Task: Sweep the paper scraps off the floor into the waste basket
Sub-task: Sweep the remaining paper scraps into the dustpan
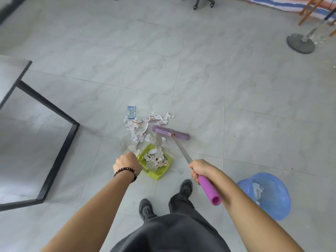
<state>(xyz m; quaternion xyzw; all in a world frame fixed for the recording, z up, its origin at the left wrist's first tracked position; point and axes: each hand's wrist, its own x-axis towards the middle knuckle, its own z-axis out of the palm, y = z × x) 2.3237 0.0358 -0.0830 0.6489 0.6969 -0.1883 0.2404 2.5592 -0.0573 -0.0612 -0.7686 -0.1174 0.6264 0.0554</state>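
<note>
Paper scraps (143, 128) lying in a loose heap on the grey tiled floor (236, 99), at 12 o'clock of the shoes (186, 188), fringing the dustpan (154, 174) from its 11 to its 1 o'clock. Lying flat at the heap's 11 o'clock edge, a small blue packet (131, 112).

Gripping the lime-green dustpan at its 9 o'clock side with the left hand (127, 163): back of the hand facing up, fingers curling under at the handle and hiding from view, a beaded bracelet (127, 172) circling the wrist. Carrying a pile of torn white scraps inside the pan already, mouth opening toward 12 o'clock.

Holding the broom (171, 132) in the right hand (199, 170): fingers wrapping fully round the shaft where bare metal meets the purple foam grip. Resting the purple broom head on the floor at 1 o'clock of the dustpan, in among the heap's 4 o'clock fringe.

Standing at 4 o'clock of the dustpan and well apart from it, at 3 o'clock of the shoes: the waste basket (278, 202), lined in blue plastic, holding crumpled white paper (257, 190) down inside.

Standing at 9 o'clock, a black-framed table (54, 113); at far 12 o'clock, a wheeled chair base (201, 2); at 2 o'clock, a round grey stand base (300, 43).
</note>
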